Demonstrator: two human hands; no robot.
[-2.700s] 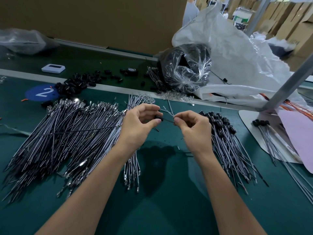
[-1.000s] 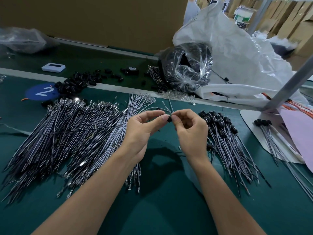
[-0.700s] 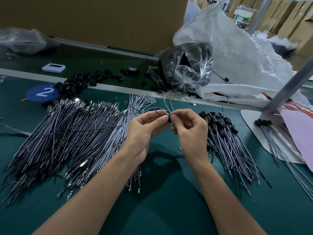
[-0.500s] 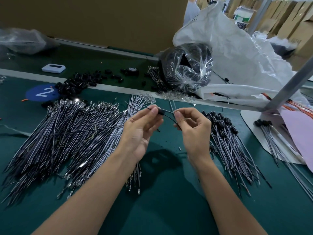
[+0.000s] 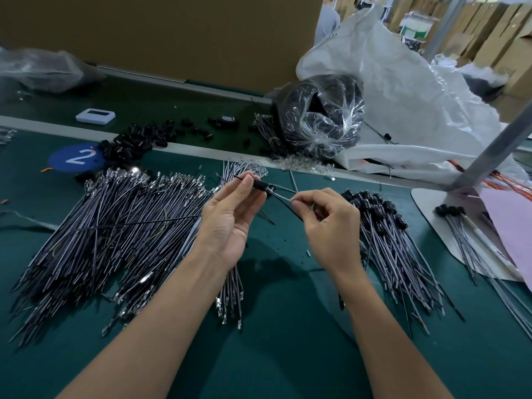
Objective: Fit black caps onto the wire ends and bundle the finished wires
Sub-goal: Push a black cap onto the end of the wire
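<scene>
The left hand [image 5: 230,223] pinches a black cap [image 5: 260,185] between thumb and fingertips. At its 3 o'clock, the right hand [image 5: 331,226] pinches a wire [image 5: 285,197] leading from that cap. Uncapped wires [image 5: 115,226] lie at 9 o'clock, capped wires [image 5: 388,243] at 3 o'clock, and loose caps [image 5: 129,142] at 11 o'clock.

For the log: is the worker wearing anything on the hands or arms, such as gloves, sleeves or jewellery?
No. The left hand and right hand are bare, without gloves, rings or tape. The left forearm and right forearm show no sleeve, watch or band in view.
</scene>
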